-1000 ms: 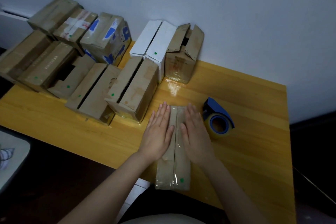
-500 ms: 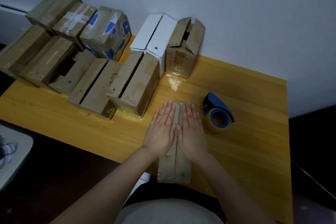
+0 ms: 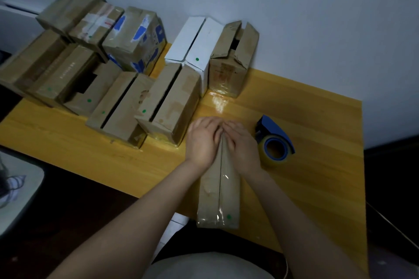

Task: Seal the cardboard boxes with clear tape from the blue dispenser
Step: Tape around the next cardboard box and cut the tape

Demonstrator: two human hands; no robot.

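Honestly, left hand [image 3: 201, 142] and right hand [image 3: 240, 145] curl their fingers over the far end of the box [image 3: 210, 195], just left of the dispenser [image 3: 275, 140]. Uneven pressing could crease the tape [image 3: 227, 178] or pop the seam.

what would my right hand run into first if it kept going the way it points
The left hand: the right hand angles toward it across the box, and their fingertips seem to touch over its far end. Past that, probably the unsealed box, though depth is unclear.
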